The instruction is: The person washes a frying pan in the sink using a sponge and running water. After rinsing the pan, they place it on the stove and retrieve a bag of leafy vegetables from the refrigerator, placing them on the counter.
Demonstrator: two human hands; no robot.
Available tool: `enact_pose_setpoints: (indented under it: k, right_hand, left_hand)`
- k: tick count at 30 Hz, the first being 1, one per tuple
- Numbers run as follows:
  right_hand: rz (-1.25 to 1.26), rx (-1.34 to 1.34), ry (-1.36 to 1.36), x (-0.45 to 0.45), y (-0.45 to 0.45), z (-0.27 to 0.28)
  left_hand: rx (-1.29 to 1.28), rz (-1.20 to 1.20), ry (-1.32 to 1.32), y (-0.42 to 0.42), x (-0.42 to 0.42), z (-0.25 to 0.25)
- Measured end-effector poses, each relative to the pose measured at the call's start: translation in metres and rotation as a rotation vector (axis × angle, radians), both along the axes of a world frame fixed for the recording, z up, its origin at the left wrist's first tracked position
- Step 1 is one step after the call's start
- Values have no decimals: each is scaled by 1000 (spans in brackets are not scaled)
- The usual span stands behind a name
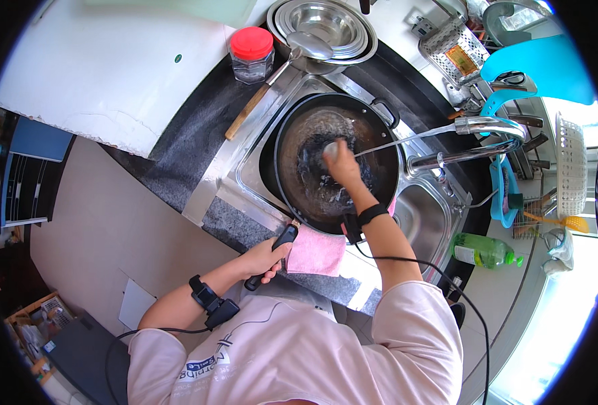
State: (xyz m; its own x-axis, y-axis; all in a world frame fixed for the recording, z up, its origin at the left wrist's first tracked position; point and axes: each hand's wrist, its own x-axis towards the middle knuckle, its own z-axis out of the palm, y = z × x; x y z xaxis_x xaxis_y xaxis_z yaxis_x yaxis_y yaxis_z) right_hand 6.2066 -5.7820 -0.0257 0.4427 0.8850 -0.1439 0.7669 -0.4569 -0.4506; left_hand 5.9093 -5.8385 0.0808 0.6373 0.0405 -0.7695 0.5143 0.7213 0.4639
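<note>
A large black wok [299, 152] rests over the steel sink, with some water inside. My left hand [267, 260] is closed around the wok's black handle [285, 236]. Inside the wok, my right hand [343, 164] holds a small pale scrubber [331, 150] against the bottom; its exact kind cannot be told. From the curved chrome faucet [468, 125] a stream of water runs into the wok close to my right hand. A pink cloth [315, 251] hangs over the counter edge beneath the wok's near rim.
A wood-handled ladle [248, 111] leans from stacked steel bowls [324, 23] beside a red-lidded jar [252, 55]. A second basin [425, 212] lies right of the wok, a green soap bottle [483, 250] beyond it. Black cables run from both wrists.
</note>
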Motion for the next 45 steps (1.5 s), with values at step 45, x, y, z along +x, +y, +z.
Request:
enact_pose_setpoints:
  k: [45]
  right_hand:
    - [-22, -156, -1, -10, 3, 23]
  left_hand:
    - [56, 10, 13, -6, 5, 6]
